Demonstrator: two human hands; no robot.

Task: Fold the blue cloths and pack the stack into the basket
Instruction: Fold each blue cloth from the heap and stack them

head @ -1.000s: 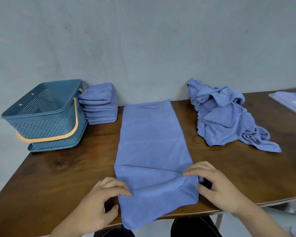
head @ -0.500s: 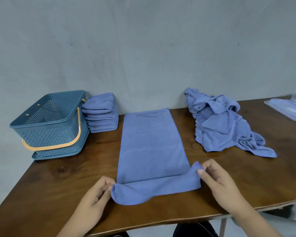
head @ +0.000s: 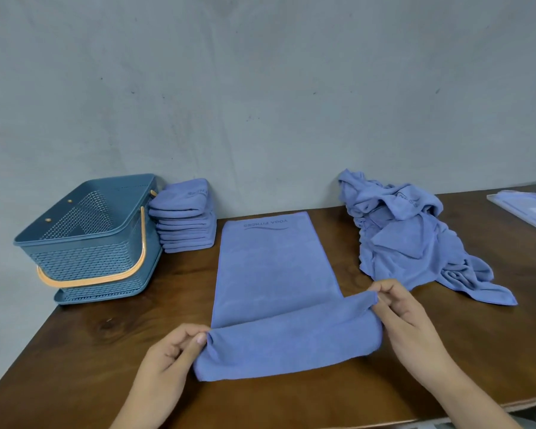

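A grey wall [head: 260, 88] backs a dark wooden table [head: 75, 351] that fills the lower half of the view.

In the middle of the table lies the spread cloth [head: 273, 267], a long blue rectangle. Its long axis runs straight from the person toward the wall. The far short end almost reaches the wall and carries printed lettering [head: 265, 224], which reads upside down from this side. The near short end is turned up and over onto the cloth, making a soft rolled fold that runs crosswise, left to right.

To the right, a heap [head: 415, 243] of unfolded blue cloths sprawls from the wall toward the table's front, apart from the spread cloth.

At the far left stands the blue lattice basket [head: 84, 261], upright, its orange handle [head: 106, 281] swung down along the front wall.

Just beside the basket, on its right and against the wall, sits the stack [head: 184, 221] of folded blue cloths.

The right hand [head: 406, 317] pinches the turned-over end at its right corner, and the left hand [head: 167, 357] pinches the left corner.

A pale flat tray [head: 523, 209] lies at the far right edge.
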